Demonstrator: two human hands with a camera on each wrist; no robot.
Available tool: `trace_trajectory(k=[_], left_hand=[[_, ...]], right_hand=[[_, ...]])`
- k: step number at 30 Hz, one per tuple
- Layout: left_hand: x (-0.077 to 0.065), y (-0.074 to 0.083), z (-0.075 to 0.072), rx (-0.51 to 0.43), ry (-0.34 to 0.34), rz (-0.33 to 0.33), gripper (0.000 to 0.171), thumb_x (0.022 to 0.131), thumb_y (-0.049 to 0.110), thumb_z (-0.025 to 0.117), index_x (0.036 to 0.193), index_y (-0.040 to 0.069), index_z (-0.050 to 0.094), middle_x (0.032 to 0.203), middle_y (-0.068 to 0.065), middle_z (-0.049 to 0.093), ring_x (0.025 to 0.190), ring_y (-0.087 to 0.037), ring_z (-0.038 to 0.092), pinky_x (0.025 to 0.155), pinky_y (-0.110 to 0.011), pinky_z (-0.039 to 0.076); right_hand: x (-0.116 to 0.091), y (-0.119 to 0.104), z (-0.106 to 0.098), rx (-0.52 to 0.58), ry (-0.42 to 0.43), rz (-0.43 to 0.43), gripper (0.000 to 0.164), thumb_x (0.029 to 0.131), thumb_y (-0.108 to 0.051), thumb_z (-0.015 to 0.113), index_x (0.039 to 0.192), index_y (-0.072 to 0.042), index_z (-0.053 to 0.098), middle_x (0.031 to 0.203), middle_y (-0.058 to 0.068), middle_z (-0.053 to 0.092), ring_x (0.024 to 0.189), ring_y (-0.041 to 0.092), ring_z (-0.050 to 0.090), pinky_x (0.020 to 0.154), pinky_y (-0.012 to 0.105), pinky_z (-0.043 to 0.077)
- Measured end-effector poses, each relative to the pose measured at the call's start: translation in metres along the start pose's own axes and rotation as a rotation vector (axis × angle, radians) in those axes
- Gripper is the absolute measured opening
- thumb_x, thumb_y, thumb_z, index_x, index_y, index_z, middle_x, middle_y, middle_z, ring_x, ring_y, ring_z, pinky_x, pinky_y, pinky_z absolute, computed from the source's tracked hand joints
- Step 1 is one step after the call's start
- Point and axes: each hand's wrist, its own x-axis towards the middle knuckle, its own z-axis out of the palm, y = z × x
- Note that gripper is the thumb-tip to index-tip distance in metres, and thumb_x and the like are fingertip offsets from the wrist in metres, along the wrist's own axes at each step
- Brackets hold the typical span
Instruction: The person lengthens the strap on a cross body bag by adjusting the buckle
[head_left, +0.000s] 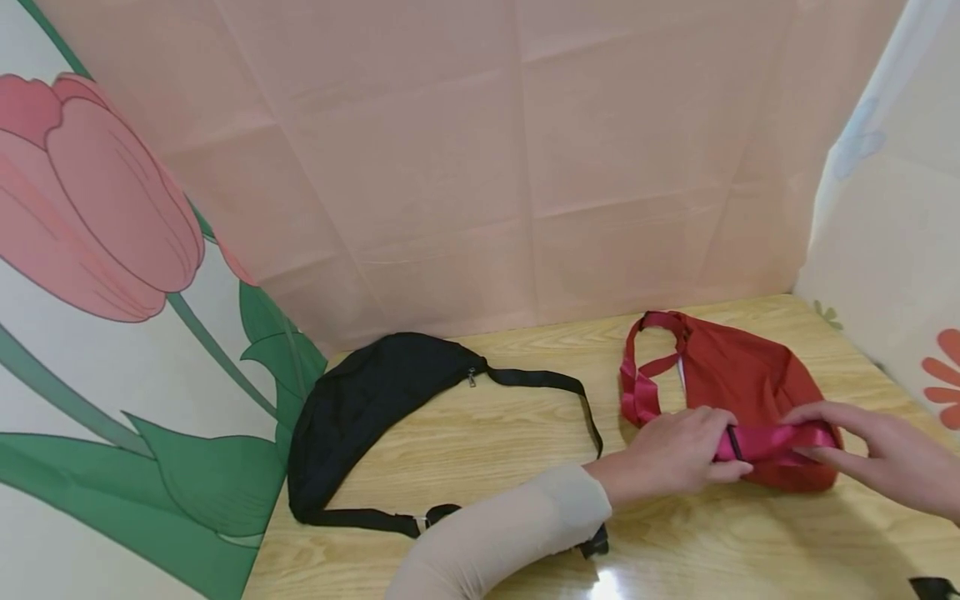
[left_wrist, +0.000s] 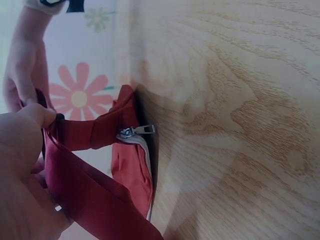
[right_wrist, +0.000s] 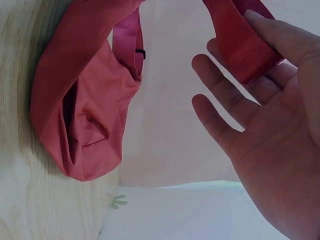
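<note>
A red sling bag (head_left: 750, 367) lies on the right side of the table, its magenta-red strap (head_left: 776, 442) lifted over its near end. My left hand (head_left: 678, 450) pinches this strap beside a black slider buckle (head_left: 734, 442). Facing it, my right hand (head_left: 885, 454) holds the folded end of the strap between thumb and fingers. In the right wrist view the strap loop (right_wrist: 245, 50) lies between the thumb and fingers, with the other fingers spread. A metal zipper pull (left_wrist: 142, 130) shows on the bag in the left wrist view.
On the left of the wooden table (head_left: 450, 433) lies a black sling bag (head_left: 375, 408) with its strap (head_left: 543, 379) stretched to the right. My left forearm crosses over part of that strap. A pink sheet (head_left: 450, 167) hangs behind, and a small black object (head_left: 932, 587) sits at the lower right.
</note>
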Motion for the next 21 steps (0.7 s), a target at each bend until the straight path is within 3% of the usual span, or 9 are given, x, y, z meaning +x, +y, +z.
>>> trace_trajectory(k=[5, 11, 16, 21], left_hand=[[0.000, -0.001, 0.000, -0.010, -0.006, -0.019, 0.053, 0.094, 0.061, 0.059, 0.137, 0.030, 0.050, 0.111, 0.021, 0.053, 0.086, 0.006, 0.048, 0.067, -0.011, 0.040], [0.002, 0.001, 0.000, 0.007, -0.012, -0.010, 0.050, 0.096, 0.060, 0.058, 0.132, 0.027, 0.052, 0.104, 0.018, 0.051, 0.082, 0.004, 0.046, 0.064, -0.011, 0.040], [0.002, 0.002, -0.001, -0.001, -0.020, -0.010, 0.051, 0.096, 0.060, 0.059, 0.134, 0.027, 0.051, 0.105, 0.018, 0.052, 0.082, 0.004, 0.047, 0.064, -0.012, 0.040], [0.001, 0.003, -0.002, -0.002, -0.027, -0.010, 0.051, 0.095, 0.060, 0.059, 0.134, 0.028, 0.051, 0.106, 0.018, 0.052, 0.081, 0.004, 0.047, 0.063, -0.012, 0.040]], right_hand=[[-0.002, 0.003, 0.000, 0.051, 0.006, 0.034, 0.055, 0.070, 0.001, 0.088, 0.113, -0.023, 0.066, 0.099, -0.024, 0.065, 0.095, -0.016, 0.052, 0.071, 0.003, 0.038], [0.002, -0.011, 0.003, 0.061, -0.018, 0.068, 0.053, 0.072, -0.015, 0.092, 0.117, -0.022, 0.065, 0.101, -0.020, 0.064, 0.087, -0.008, 0.055, 0.068, 0.006, 0.039], [0.009, -0.021, 0.008, 0.057, 0.000, -0.011, 0.050, 0.069, -0.015, 0.093, 0.113, -0.021, 0.069, 0.102, -0.016, 0.065, 0.088, -0.004, 0.057, 0.075, 0.005, 0.040], [0.011, -0.022, 0.010, 0.047, -0.003, -0.025, 0.046, 0.067, -0.014, 0.093, 0.107, -0.022, 0.072, 0.097, -0.019, 0.060, 0.080, -0.004, 0.052, 0.067, 0.008, 0.039]])
